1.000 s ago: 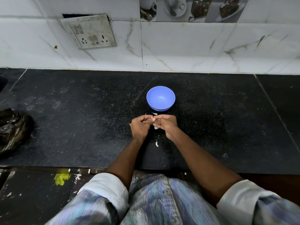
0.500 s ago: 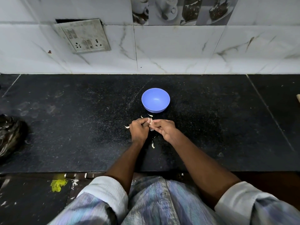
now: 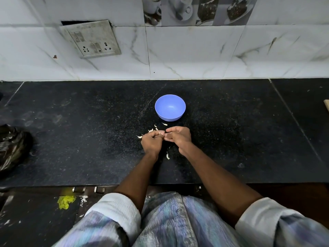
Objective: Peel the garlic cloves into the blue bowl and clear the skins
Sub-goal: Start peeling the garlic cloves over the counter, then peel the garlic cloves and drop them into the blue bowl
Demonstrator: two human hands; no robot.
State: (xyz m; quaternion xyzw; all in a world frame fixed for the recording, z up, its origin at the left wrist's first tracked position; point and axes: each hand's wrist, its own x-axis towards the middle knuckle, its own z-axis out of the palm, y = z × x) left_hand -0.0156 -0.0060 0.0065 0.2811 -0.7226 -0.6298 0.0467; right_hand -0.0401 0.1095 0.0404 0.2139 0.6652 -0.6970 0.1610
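1. Off to the far left of both hands a crumpled black plastic bag (image 3: 12, 147) sits on the black stone desk (image 3: 80, 139), handy for skins later.
2. The left hand (image 3: 151, 140) curls round a small pale garlic clove (image 3: 161, 133); hold it steady.
3. The right hand (image 3: 178, 137) pinches at it; strip skin in small pulls.
4. Just beyond the hands, the round blue plastic bowl (image 3: 170, 107) looks empty; drop the clove there.

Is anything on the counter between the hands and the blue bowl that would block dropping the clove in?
Nothing solid. Only a few loose garlic skins lie flat on the counter between the hands and the blue bowl, whose open top is uncovered.
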